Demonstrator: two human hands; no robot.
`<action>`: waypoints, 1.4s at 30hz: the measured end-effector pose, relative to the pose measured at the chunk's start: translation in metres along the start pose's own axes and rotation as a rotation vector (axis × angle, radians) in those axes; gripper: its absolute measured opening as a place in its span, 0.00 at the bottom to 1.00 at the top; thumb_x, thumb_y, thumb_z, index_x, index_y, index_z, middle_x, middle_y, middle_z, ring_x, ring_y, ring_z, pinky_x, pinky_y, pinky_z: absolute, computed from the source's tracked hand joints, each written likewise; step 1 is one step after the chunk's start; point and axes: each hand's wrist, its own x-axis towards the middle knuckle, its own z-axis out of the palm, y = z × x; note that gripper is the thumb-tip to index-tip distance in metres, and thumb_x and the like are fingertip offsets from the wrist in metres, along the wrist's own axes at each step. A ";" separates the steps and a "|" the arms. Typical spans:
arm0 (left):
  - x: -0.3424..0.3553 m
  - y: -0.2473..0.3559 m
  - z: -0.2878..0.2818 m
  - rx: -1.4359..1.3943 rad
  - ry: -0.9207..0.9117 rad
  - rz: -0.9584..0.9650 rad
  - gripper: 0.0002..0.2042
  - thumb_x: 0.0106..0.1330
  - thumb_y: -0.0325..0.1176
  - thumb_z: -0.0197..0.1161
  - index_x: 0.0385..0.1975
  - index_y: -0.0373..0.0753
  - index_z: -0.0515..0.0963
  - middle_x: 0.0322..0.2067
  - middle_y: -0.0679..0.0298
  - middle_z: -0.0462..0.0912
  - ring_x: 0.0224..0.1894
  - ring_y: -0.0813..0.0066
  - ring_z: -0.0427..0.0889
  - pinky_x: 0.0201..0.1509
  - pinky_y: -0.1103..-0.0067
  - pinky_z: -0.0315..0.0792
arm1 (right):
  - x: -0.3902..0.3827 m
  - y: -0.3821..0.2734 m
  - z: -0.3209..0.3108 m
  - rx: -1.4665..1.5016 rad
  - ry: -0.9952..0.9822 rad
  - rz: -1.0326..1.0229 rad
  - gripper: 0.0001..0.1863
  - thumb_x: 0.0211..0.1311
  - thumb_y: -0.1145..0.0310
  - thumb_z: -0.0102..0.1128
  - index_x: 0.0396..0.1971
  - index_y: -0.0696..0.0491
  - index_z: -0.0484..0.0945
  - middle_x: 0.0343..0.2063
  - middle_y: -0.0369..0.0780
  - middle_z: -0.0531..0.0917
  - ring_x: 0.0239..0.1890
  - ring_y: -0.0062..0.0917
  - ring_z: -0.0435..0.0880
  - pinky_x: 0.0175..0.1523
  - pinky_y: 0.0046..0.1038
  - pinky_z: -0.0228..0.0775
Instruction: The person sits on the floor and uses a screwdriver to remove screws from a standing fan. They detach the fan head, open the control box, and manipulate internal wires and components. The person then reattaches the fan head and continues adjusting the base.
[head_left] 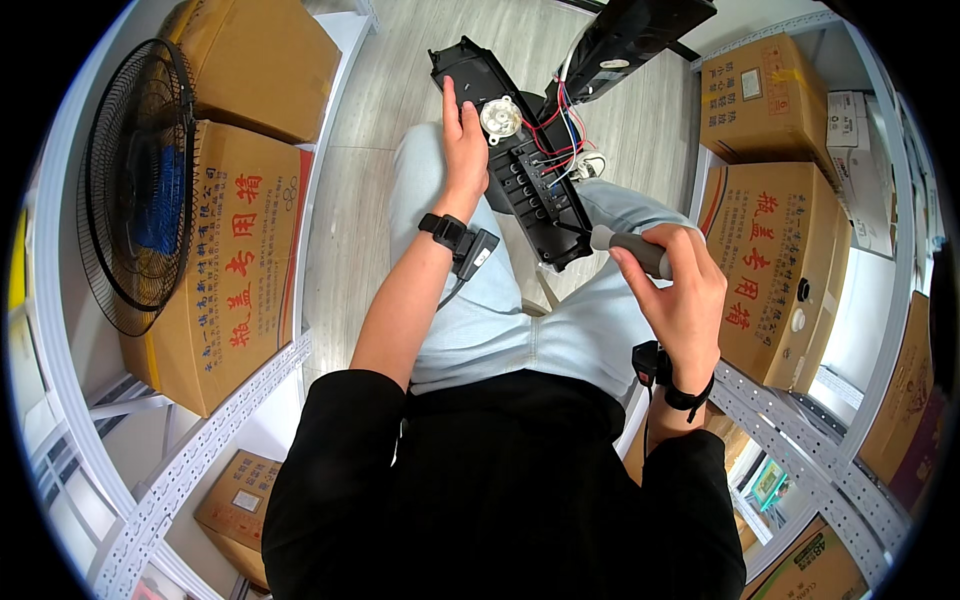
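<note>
left hand, fingers straight, lies along the black panel; right hand grips a grey screwdriver; wires hang exposed, screw work seemingly unfinished.

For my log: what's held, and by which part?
The right hand holds a screwdriver by its grey handle; whether the left hand grips the black panel is unclear.

Single head-worn wide fisheye view, steeply downward from above onto the lap and nearby hands.
</note>
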 end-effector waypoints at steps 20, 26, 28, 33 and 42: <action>-0.009 0.017 0.011 0.046 0.010 -0.019 0.25 0.73 0.28 0.41 0.70 0.42 0.48 0.68 0.57 0.54 0.65 0.71 0.60 0.66 0.78 0.57 | 0.004 -0.012 0.003 -0.144 -0.230 -0.044 0.15 0.50 0.66 0.68 0.28 0.54 0.69 0.25 0.39 0.72 0.26 0.33 0.75 0.28 0.33 0.68; -0.007 0.011 0.008 0.075 0.012 0.022 0.25 0.73 0.28 0.41 0.70 0.42 0.48 0.68 0.57 0.53 0.65 0.72 0.60 0.66 0.78 0.56 | 0.008 -0.007 0.000 0.000 -0.336 -0.214 0.16 0.47 0.73 0.66 0.37 0.54 0.72 0.38 0.40 0.74 0.39 0.38 0.74 0.43 0.35 0.69; 0.001 -0.001 -0.001 0.108 0.015 0.038 0.25 0.73 0.28 0.41 0.70 0.42 0.48 0.68 0.58 0.54 0.65 0.72 0.60 0.66 0.78 0.57 | 0.009 -0.008 0.001 0.018 -0.298 -0.182 0.16 0.47 0.72 0.67 0.38 0.54 0.73 0.38 0.40 0.75 0.38 0.38 0.75 0.43 0.35 0.70; -0.005 0.007 0.005 0.098 0.028 0.006 0.25 0.73 0.29 0.41 0.70 0.43 0.49 0.67 0.58 0.56 0.64 0.73 0.62 0.65 0.79 0.57 | 0.010 -0.022 0.007 -0.117 -0.215 0.291 0.14 0.53 0.67 0.66 0.38 0.54 0.74 0.34 0.39 0.77 0.28 0.36 0.78 0.34 0.33 0.73; -0.006 0.011 0.005 0.081 0.024 0.013 0.25 0.73 0.28 0.41 0.70 0.44 0.48 0.67 0.58 0.56 0.63 0.73 0.62 0.65 0.79 0.58 | 0.017 -0.004 0.002 0.033 -0.185 -0.172 0.11 0.55 0.69 0.64 0.37 0.53 0.74 0.34 0.39 0.77 0.26 0.36 0.78 0.32 0.32 0.72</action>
